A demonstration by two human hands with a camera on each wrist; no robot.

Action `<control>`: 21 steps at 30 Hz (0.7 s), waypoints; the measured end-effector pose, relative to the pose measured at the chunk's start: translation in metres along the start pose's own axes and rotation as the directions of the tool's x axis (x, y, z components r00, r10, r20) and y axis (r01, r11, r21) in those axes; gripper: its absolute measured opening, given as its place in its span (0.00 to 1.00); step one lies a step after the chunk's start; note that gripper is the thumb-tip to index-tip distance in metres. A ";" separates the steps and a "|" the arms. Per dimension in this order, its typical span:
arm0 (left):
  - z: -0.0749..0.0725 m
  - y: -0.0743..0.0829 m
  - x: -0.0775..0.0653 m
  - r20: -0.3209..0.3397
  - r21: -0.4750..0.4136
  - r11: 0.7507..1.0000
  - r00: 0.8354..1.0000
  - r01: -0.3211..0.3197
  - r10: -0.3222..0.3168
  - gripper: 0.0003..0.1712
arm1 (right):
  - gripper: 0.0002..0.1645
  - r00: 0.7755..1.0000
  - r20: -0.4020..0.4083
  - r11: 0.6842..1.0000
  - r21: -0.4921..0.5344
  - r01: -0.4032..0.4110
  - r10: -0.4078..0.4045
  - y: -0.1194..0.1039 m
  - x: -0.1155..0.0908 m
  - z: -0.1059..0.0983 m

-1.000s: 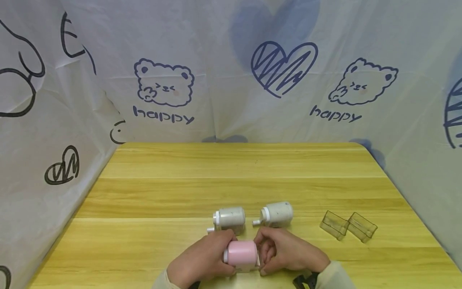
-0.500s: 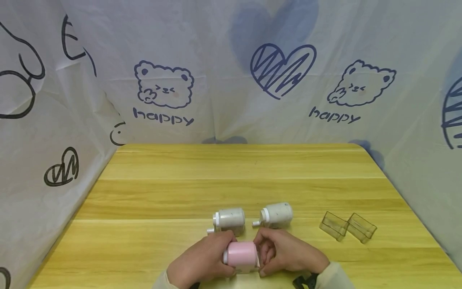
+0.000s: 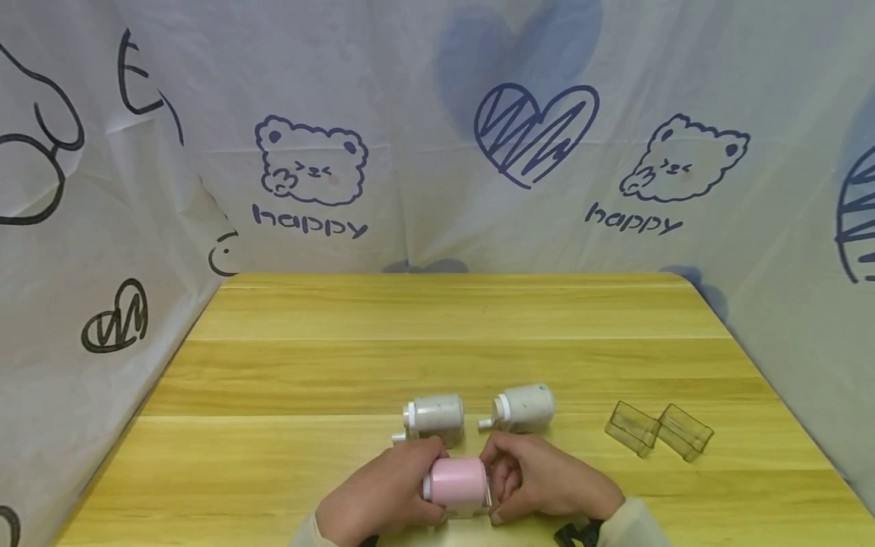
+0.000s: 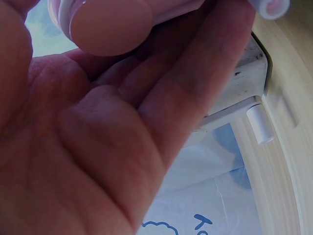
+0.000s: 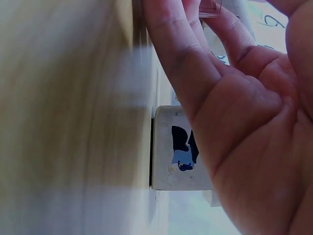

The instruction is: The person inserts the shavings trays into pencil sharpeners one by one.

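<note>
The pink sharpener is at the near edge of the view, over the middle of the table; whether it touches the wood I cannot tell. The left hand holds its left end, thumb on the near side and fingers curled along the far side. The right hand is at the other end, thumb and forefinger drawn close on a clear part; how far that sits inside the body is hidden.

Just beyond the hands stand two white sharpeners, one behind the left hand and one behind the right, side by side but apart, each with its crank on the left. Well to the right, two smoky trays lie at a slant, their corners meeting or nearly so.

The table is yellow wood grain in light and dark bands running across, its far right corner rounded. Pale cloth hangs behind it and along both sides, creased, printed with two bears over the word "happy", a scribbled heart between them and a solid blue heart above. The left side carries bold black line drawings.
</note>
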State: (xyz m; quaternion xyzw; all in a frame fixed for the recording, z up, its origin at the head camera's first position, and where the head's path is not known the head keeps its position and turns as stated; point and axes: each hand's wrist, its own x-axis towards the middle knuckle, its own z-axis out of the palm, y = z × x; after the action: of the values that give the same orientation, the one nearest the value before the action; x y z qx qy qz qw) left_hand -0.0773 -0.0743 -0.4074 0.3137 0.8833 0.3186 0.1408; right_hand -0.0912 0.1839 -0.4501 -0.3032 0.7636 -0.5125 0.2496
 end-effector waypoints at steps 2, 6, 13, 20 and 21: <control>0.000 0.000 0.000 0.001 -0.002 1.000 1.000 -0.001 0.001 0.21 | 0.31 1.000 0.000 1.000 -0.004 -0.002 0.002 -0.001 0.000 0.000; -0.001 0.000 0.000 0.004 -0.002 1.000 1.000 -0.002 0.002 0.21 | 0.31 1.000 0.000 1.000 -0.005 -0.011 0.011 -0.003 0.000 0.000; -0.003 0.002 0.000 0.012 0.004 1.000 1.000 0.008 -0.008 0.22 | 0.30 1.000 0.002 1.000 -0.004 -0.019 0.019 -0.007 0.000 0.000; -0.005 0.003 0.000 0.024 -0.005 1.000 1.000 0.019 -0.019 0.22 | 0.30 1.000 0.002 1.000 -0.006 -0.017 0.017 -0.007 0.000 -0.001; -0.005 0.003 0.000 0.023 -0.005 1.000 1.000 0.019 -0.019 0.21 | 0.30 1.000 0.001 1.000 -0.006 -0.016 0.016 -0.007 0.001 -0.001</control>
State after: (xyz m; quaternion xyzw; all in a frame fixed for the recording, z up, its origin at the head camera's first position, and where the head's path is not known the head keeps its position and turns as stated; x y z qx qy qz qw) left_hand -0.0783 -0.0746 -0.4013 0.3087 0.8838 0.3157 0.1548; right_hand -0.0907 0.1821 -0.4434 -0.2981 0.7673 -0.5082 0.2534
